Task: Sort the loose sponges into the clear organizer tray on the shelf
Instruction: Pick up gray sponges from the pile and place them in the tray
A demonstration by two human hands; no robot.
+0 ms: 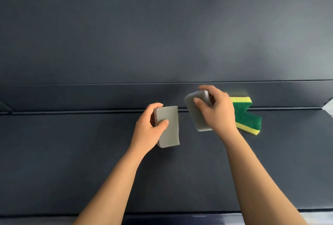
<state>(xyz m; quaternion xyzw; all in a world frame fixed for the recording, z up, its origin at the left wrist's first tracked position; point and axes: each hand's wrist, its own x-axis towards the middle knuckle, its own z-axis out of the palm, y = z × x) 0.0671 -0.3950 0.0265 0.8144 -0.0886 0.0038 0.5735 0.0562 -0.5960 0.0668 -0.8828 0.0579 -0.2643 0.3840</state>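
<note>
**Two grey sponges in hand, a third on the shelf**

Gripping a grey rectangular foam sponge (pixel 169 127) in the left hand (pixel 149 125): thumb pressed across the front face, fingers curled behind the left edge. Held with the long side near vertical, over the middle of the dark blue-grey shelf (pixel 72 152); cannot tell whether the lower end touches that surface.

Grasping a second grey rectangular foam sponge (pixel 195 109) in the right hand (pixel 216 111): thumb on the front face, fingers wrapped over the upper right edge. Tilted, with the top leaning left, and slightly blurred. Close beside the first grey sponge, but apart from it, with a narrow gap of shelf showing between.

Lying just right of the right hand, partly hidden behind it: a notched sponge with a green scouring face and a yellow foam layer (pixel 246 116). Resting at the back of the shelf, far end up against the low ledge below the dark rear panel (pixel 162 26). Untouched by either hand.
</note>
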